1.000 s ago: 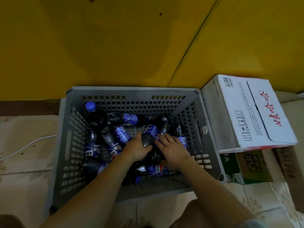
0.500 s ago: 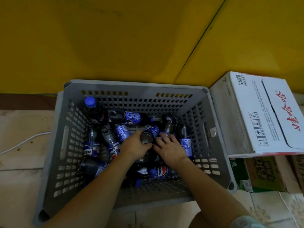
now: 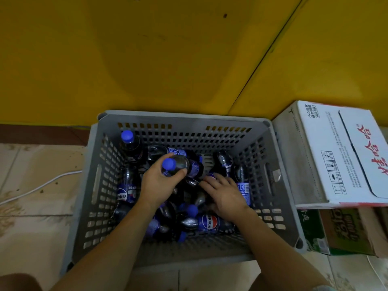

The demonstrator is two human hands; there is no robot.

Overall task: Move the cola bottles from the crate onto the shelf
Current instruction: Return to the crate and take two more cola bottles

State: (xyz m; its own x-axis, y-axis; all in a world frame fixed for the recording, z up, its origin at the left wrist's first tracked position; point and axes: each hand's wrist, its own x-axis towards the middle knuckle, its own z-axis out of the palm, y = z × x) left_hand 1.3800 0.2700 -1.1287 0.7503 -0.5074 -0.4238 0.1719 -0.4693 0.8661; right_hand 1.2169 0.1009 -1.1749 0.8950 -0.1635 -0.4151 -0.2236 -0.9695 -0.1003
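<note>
Head: hands (image 3: 161, 183) inside crate (image 3: 184, 117) walls

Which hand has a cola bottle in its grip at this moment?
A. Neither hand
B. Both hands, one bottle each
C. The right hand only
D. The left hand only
D: the left hand is wrapped around a bottle with its blue cap up, while the right hand lies open on the bottles in the crate with nothing gripped.

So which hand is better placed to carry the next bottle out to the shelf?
Left. The left hand is already closed around a cola bottle, its blue cap up, above the pile in the crate. The right hand only rests spread on the lying bottles, gripping none.
</note>
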